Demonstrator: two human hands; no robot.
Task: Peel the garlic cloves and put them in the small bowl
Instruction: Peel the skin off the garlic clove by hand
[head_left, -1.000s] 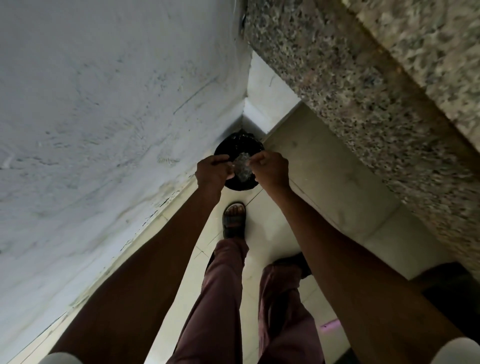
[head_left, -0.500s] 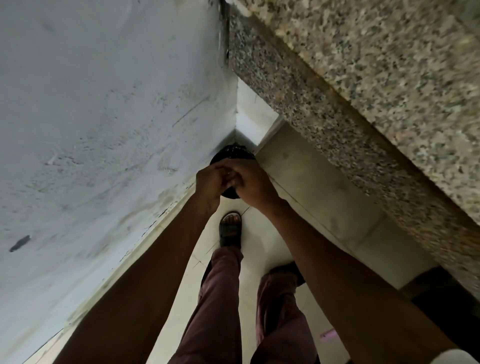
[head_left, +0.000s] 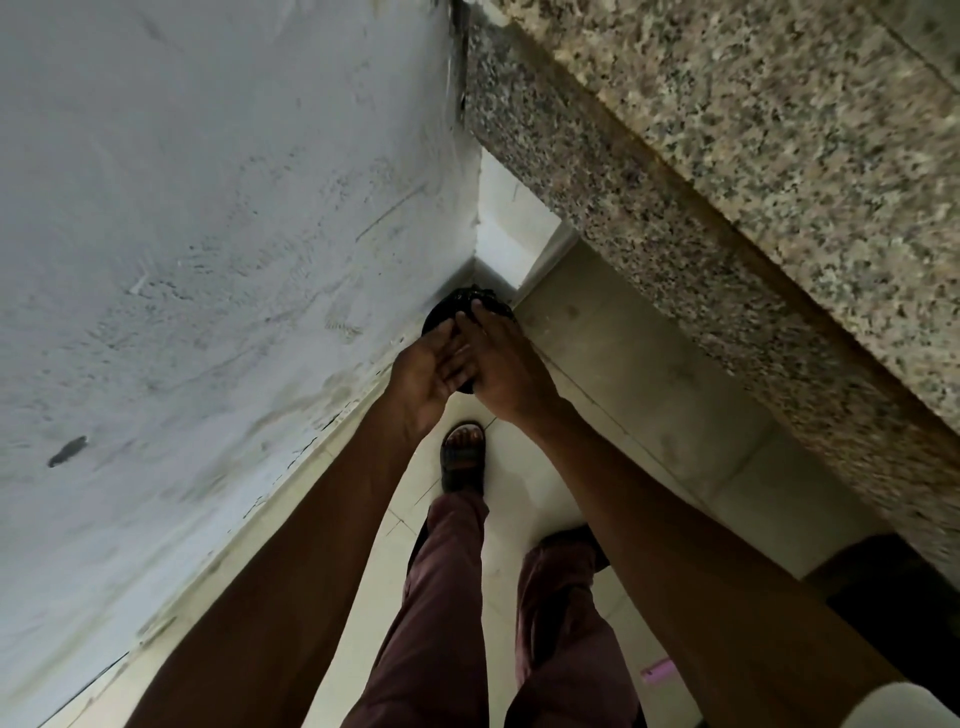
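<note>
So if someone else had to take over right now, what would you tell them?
Left hand: palm open, fingers spread, held over the black bin in the floor corner.
Right hand: laid across the left palm, as if brushing it off; nothing visible between them.
No garlic cloves and no small bowl are in view; the granite counter is to the right.
Done: cannot tell how many cloves are peeled.
Left: probably go back to the counter and check the bowl.
</note>
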